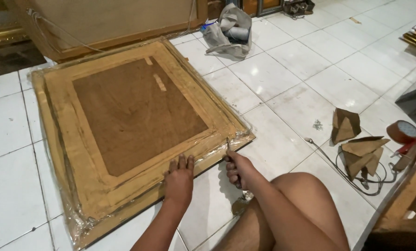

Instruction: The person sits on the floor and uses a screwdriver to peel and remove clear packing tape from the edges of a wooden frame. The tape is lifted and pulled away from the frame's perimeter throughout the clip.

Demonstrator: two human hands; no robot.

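A large wooden picture frame (59,139) lies face down on the white tiled floor, its brown backing board (133,116) up and clear plastic wrap around its edges. My left hand (180,179) rests flat on the frame's near edge, fingers together. My right hand (238,169) grips a thin metal tool (228,145), its tip touching the frame's near right corner. My bare knee (301,195) is bent just right of that hand.
Folded cardboard corner pieces (352,139), a thin cable (342,172) and a brown tape roll (403,132) lie on the tiles to the right. A grey cloth bundle (229,30) sits at the back. Another large frame (110,23) leans behind.
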